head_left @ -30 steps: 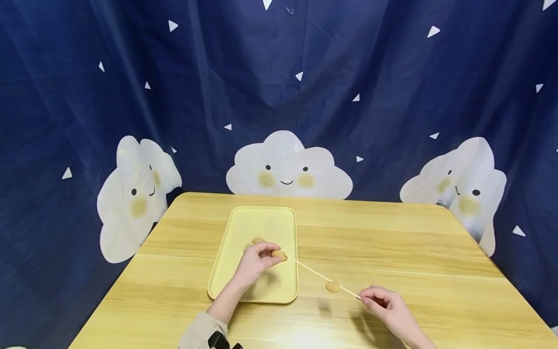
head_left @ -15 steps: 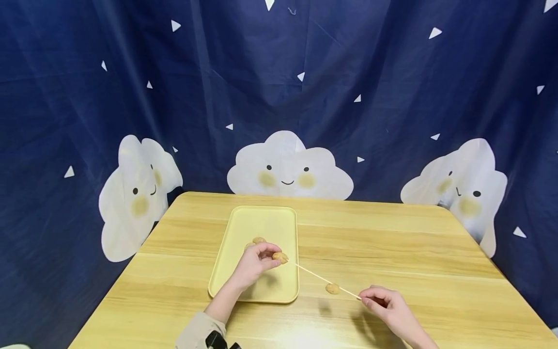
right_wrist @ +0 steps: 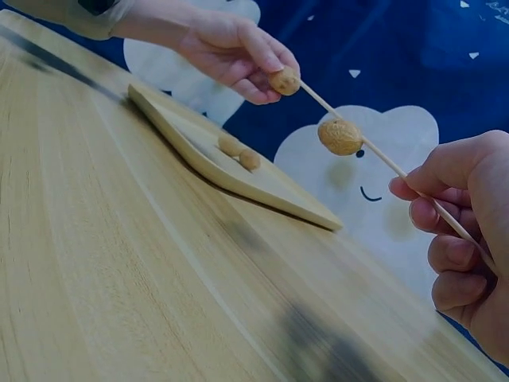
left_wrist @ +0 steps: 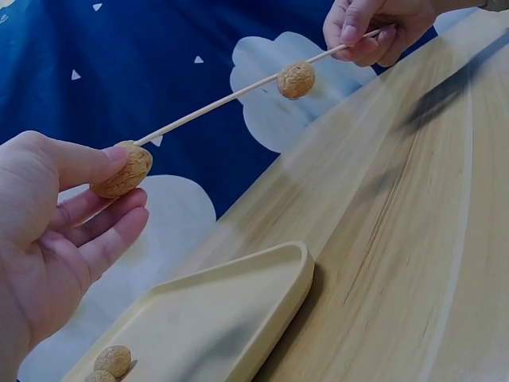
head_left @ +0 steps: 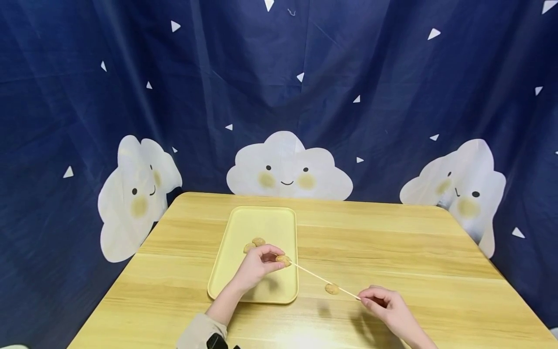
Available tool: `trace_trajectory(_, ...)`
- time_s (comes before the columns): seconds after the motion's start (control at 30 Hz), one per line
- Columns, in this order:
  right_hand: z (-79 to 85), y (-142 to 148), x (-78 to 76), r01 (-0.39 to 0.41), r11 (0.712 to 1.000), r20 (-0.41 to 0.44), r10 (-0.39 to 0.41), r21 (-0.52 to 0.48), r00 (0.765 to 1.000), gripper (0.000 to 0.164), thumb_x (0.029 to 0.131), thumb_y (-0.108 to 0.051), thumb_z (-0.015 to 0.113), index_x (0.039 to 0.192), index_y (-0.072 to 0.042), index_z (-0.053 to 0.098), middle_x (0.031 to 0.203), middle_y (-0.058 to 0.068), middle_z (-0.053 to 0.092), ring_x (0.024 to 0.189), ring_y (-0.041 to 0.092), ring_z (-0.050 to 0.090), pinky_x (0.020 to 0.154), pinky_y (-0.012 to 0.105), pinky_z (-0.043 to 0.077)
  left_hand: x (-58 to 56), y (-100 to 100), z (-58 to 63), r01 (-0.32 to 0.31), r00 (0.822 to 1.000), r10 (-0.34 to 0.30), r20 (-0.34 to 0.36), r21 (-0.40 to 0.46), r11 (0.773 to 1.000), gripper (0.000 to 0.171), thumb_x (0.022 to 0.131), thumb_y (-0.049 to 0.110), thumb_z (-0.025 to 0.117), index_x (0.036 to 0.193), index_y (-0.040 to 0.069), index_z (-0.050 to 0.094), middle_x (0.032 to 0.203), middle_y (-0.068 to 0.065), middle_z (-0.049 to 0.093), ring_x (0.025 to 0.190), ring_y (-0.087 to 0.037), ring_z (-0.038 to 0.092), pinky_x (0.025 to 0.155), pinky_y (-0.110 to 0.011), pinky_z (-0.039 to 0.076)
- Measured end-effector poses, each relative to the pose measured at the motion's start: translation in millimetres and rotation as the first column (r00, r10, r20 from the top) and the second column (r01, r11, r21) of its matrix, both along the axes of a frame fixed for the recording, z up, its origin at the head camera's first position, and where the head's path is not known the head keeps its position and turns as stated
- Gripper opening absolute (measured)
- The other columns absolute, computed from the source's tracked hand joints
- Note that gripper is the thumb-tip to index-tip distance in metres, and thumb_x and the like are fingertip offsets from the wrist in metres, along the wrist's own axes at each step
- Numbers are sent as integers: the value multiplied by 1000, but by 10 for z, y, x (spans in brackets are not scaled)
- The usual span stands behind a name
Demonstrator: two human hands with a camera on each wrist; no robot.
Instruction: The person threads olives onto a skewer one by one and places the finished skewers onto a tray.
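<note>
My left hand [head_left: 255, 266] pinches a tan, wrinkled ball [left_wrist: 126, 173] between thumb and fingers, over the right part of a yellow tray [head_left: 289, 218]. In my right hand [head_left: 390, 310], thumb and fingers grip the near end of a thin wooden skewer [left_wrist: 211, 107]. The skewer slants across the gap between both hands, and its far end meets the ball in my left hand. A second tan ball [right_wrist: 340, 137] sits on the skewer, closer to my right hand, held above the table. How deep the tip enters the first ball is hidden.
On the tray lie more tan balls [head_left: 258, 241], just beyond my left hand and partly covered by it. The tray stands on a light wooden table [head_left: 370, 232]. Behind the table hangs a dark blue curtain [head_left: 327, 106] printed with white clouds.
The skewer tip and the left ball, apart one second ago, now meet. My left hand has shifted slightly right and toward me with its ball. The right hand stays nearly still.
</note>
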State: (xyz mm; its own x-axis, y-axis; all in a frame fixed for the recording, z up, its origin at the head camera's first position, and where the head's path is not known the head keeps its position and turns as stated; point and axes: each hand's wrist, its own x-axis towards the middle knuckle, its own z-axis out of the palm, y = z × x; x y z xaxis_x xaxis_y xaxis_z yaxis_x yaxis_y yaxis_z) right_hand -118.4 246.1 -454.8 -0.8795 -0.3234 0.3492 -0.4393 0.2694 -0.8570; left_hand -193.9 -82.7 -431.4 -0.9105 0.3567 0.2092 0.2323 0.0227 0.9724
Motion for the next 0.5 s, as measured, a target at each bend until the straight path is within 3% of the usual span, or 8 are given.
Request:
trace_trajectory(0.27, 2, -39, -34, -4, 1000, -14, 4, 7, 1000, 9, 85, 4, 60, 90, 2, 67, 75, 9, 58, 60, -2, 43, 43, 26, 39, -5, 0, -23, 64, 996, -61, -63, 38, 997, 22, 78, -9, 66, 97, -16, 58, 91, -26, 60, 78, -11, 58, 70, -21, 52)
trace_trajectory(0.5, 3, -77, -44, 4, 1000, -20, -4, -6, 1000, 8, 84, 6, 60, 88, 4, 66, 77, 10, 60, 64, -2, 47, 47, 24, 42, -2, 1, -32, 67, 996, -64, -60, 44, 997, 22, 77, -9, 67, 96, -16, 59, 90, -26, 60, 78, -11, 59, 70, -21, 52)
